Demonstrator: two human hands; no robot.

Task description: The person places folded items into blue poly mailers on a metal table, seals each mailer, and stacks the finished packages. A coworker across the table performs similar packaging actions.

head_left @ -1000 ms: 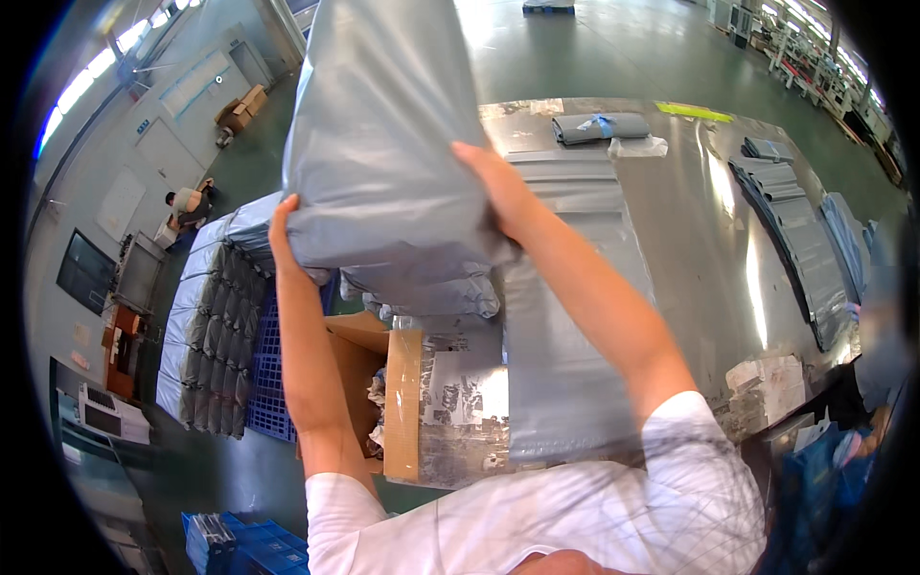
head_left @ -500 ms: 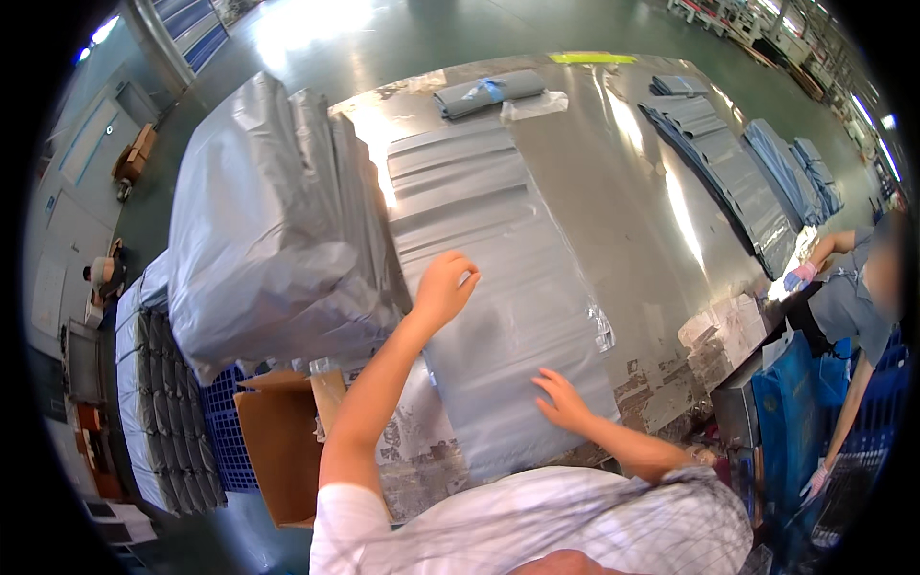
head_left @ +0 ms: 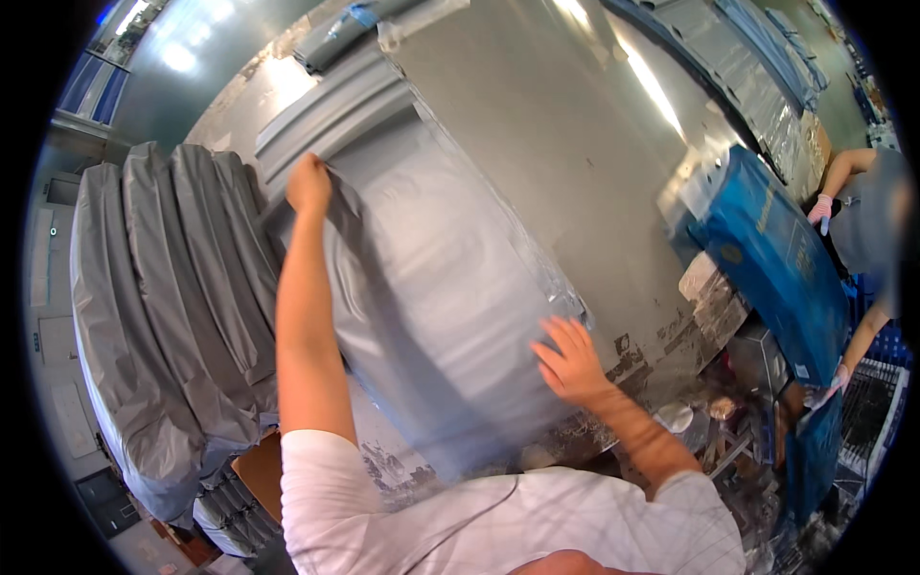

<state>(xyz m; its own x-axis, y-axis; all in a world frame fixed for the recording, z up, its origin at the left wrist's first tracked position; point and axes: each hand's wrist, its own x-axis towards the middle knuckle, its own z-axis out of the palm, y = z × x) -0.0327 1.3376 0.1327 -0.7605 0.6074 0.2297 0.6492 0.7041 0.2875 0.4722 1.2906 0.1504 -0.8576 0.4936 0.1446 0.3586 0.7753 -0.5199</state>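
Observation:
A stack of flat grey plastic sheets (head_left: 431, 249) lies on the metal table in front of me. My left hand (head_left: 309, 184) is closed on the left edge of the top sheet, which lifts and folds over in dark creases below the fist. My right hand (head_left: 570, 359) rests on or just over the stack's near right part, fingers spread, gripping nothing. Whether its palm touches the plastic, I cannot tell. Crumpled clear film (head_left: 565, 305) runs along the right edge of the stack.
Tall bundles of grey plastic (head_left: 182, 287) stand to the left, beside a cardboard box (head_left: 259, 467). A rolled grey bundle (head_left: 331, 38) with a blue tie lies at the table's (head_left: 537, 115) far end. On the right, a co-worker's gloved hands (head_left: 821, 213) hold a large blue bag (head_left: 781, 254).
My left hand has moved to the far left and grasped the sheet, raising its edge. My right hand stays near its place. The view has turned; the co-worker's blue bag is now over the table edge.

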